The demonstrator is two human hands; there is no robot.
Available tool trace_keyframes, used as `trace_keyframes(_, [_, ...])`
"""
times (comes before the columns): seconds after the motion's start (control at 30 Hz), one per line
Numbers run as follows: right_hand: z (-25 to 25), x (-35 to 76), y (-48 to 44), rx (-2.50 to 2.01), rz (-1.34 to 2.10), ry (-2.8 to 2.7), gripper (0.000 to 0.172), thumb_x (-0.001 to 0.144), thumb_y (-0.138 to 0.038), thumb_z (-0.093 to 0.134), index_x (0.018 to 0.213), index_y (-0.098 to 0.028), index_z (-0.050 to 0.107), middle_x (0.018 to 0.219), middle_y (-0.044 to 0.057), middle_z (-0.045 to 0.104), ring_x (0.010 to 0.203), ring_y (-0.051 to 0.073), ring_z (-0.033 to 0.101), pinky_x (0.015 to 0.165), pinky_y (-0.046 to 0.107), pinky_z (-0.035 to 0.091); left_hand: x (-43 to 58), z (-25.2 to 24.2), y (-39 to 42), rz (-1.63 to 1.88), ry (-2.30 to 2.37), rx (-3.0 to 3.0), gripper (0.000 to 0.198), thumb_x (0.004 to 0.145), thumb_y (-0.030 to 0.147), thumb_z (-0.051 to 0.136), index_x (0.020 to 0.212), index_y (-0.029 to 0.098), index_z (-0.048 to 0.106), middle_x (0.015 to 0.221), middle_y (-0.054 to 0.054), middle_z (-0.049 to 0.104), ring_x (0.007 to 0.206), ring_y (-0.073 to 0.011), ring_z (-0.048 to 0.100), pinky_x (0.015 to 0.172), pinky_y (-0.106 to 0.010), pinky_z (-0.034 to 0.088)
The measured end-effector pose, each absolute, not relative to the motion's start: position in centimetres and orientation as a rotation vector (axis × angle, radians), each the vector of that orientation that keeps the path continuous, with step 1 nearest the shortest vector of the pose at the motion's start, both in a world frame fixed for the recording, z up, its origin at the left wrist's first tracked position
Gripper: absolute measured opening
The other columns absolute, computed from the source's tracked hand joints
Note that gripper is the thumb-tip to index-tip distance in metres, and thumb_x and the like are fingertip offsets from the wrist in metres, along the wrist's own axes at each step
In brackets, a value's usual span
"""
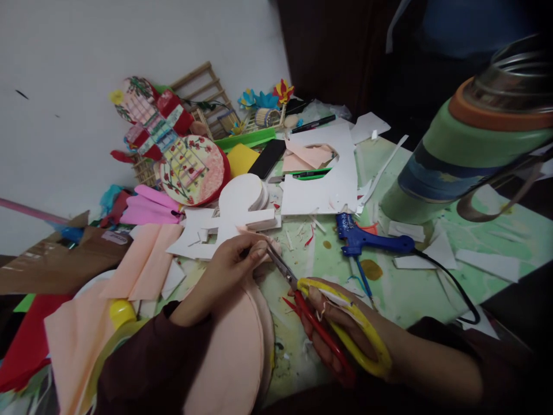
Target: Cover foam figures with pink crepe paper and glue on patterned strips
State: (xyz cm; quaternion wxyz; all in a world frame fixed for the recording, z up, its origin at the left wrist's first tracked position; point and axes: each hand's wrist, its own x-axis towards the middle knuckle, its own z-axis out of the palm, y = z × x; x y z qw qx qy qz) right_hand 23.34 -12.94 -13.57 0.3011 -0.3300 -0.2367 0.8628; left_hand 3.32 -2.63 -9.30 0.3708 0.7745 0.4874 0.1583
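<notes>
My right hand point(324, 323) is closed round the scissors point(298, 282), which have one yellow and one red handle. Their blades point up and left, with the tips at the fingers of my left hand point(231, 259). Those fingers pinch a bit of peach paper point(247, 230), partly hidden by the hand. Below lies a round, peach-covered box shape point(233, 346) with a thick side. Just beyond my left hand sits a white cardboard piece point(239, 196) with a round end and a narrow bar.
A blue glue gun point(358, 236) with a black cord lies right of centre. A large green bottle point(453, 144) stands behind it. White card point(319, 178), a black phone point(268, 158) and a painted guitar-shaped craft point(190, 167) lie farther back. Peach crepe paper point(142, 259) is at left.
</notes>
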Motion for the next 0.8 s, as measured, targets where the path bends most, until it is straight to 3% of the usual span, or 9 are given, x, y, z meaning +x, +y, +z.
trace_keyframes(0.2, [-13.5, 23.0, -12.9, -0.965, 2.301, -0.542, 0.037, 0.076, -0.052, 0.063, 0.085, -0.02, 0.048, 0.06, -0.007, 0.052, 0.033, 0.005, 0.047, 0.028, 0.015, 0.034, 3.4, -9.3, -2.6, 0.405, 1.23, 2.004, 0.029, 0.092, 0.038, 0.05, 0.089, 0.016, 0.068, 0.096, -0.009, 0.069, 0.091, -0.0224, 0.06, 0.082, -0.035, 0.048])
trace_keyframes(0.43, [-14.0, 22.5, -13.0, -1.017, 2.249, -0.542, 0.041, 0.071, -0.052, 0.07, 0.089, -0.021, 0.051, 0.053, -0.009, 0.047, 0.031, 0.004, 0.044, 0.029, 0.013, 0.033, 3.0, -9.7, -2.4, 0.396, 1.254, 2.063, 0.029, 0.091, 0.039, 0.051, 0.085, 0.017, 0.069, 0.092, -0.006, 0.069, 0.087, -0.0207, 0.06, 0.078, -0.033, 0.048])
trace_keyframes(0.6, [-13.8, 22.6, -12.7, -0.999, 2.261, -0.511, 0.035, 0.074, -0.047, 0.066, 0.09, -0.021, 0.05, 0.055, -0.01, 0.046, 0.03, 0.003, 0.042, 0.028, 0.013, 0.033, 3.1, -9.6, -2.6, 0.403, 1.252, 2.069, 0.027, 0.092, 0.037, 0.051, 0.084, 0.017, 0.068, 0.093, -0.007, 0.068, 0.086, -0.0198, 0.06, 0.076, -0.031, 0.046])
trace_keyframes(0.8, [-13.6, 23.5, -11.8, -0.975, 2.289, -0.666, 0.032, 0.075, -0.047, 0.062, 0.08, -0.02, 0.045, 0.061, -0.008, 0.049, 0.028, 0.004, 0.042, 0.022, 0.014, 0.028, 3.1, -9.5, -2.6, 0.396, 1.235, 2.066, 0.026, 0.092, 0.037, 0.051, 0.088, 0.017, 0.067, 0.089, -0.006, 0.068, 0.086, -0.02, 0.06, 0.076, -0.031, 0.046])
